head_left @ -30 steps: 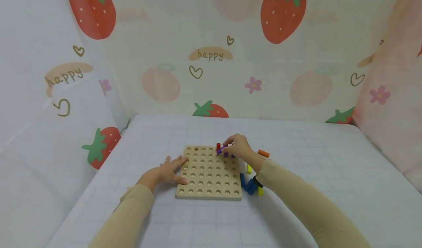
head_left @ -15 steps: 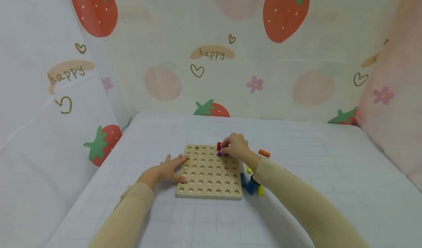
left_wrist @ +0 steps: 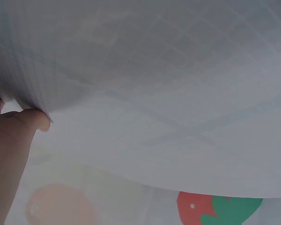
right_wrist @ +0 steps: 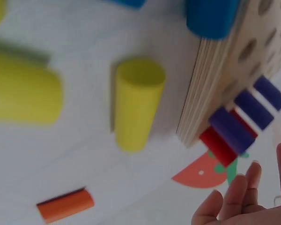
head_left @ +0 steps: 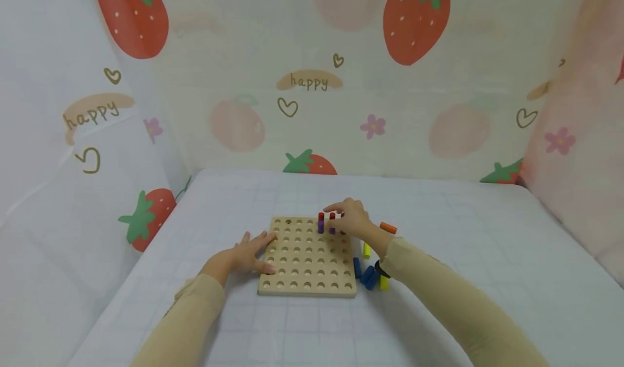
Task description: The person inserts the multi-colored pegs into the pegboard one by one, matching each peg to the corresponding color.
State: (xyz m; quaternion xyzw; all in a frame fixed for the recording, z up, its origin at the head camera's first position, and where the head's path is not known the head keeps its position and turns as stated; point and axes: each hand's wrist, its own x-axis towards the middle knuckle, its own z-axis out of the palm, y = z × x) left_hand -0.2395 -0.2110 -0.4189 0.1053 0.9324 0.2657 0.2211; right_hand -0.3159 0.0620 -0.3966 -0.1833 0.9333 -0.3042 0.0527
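Note:
My left hand rests with spread fingers on the left edge of a wooden pegboard with rows of round holes. My right hand is over the board's back right corner, its fingers apart with no peg held between them. Red pegs stand upright in the back row. In front of them stand purple pegs, partly covered by the right hand in the head view. The right wrist view shows three purple pegs upright, apart from the fingertips.
Several blue pegs lie loose by the board's right side, close to yellow pegs. An orange peg lies farther back on the right. A white cloth covers the table, and printed curtains stand behind and at the sides.
The purple peg that was tilted in my right fingers now stands upright in the second row, let go. My right fingers have spread. My left hand stays on the board.

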